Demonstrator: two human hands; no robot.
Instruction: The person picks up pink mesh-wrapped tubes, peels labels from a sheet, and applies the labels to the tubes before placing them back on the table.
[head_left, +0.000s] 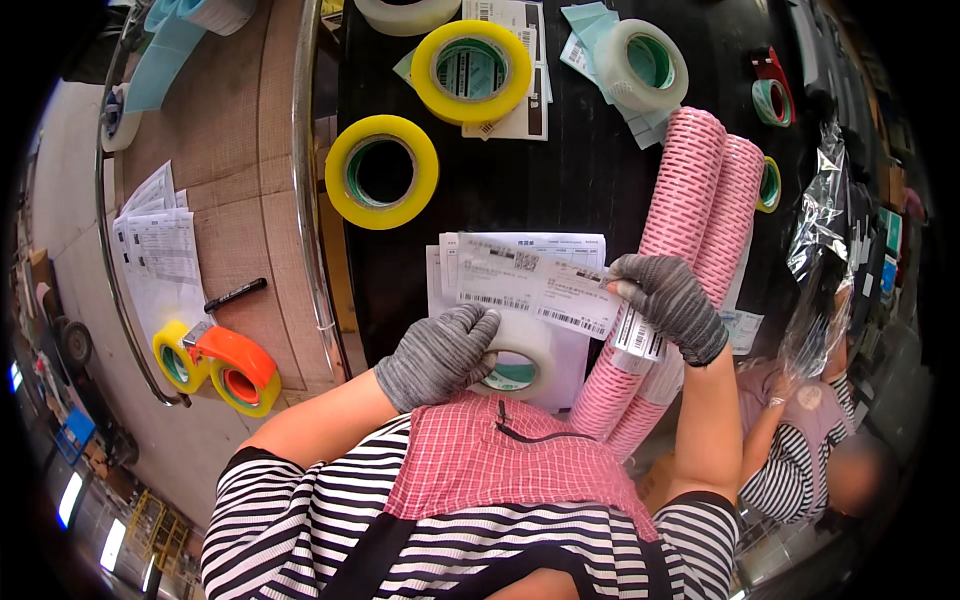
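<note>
Both my hands wear grey knit gloves with bare fingertips. My right hand (672,305) pinches the right end of a printed barcode label strip (535,283), which lies slanted over stacked white sheets (572,368). My left hand (440,352) is curled closed at the left side of a clear tape roll (533,385), below the strip's left end. Part of the roll sits behind the hand. Under and beside my right hand lie two long rolls wrapped in pink netting (683,195), with a barcode label (637,335) across them.
Yellow tape rolls (428,172) and another clear roll (672,90) lie on the black table (590,180). Left, past a metal rail (303,150), are papers (165,265), a black marker (236,294) and an orange tape dispenser (240,350). A co-worker (790,440) handles clear film at right.
</note>
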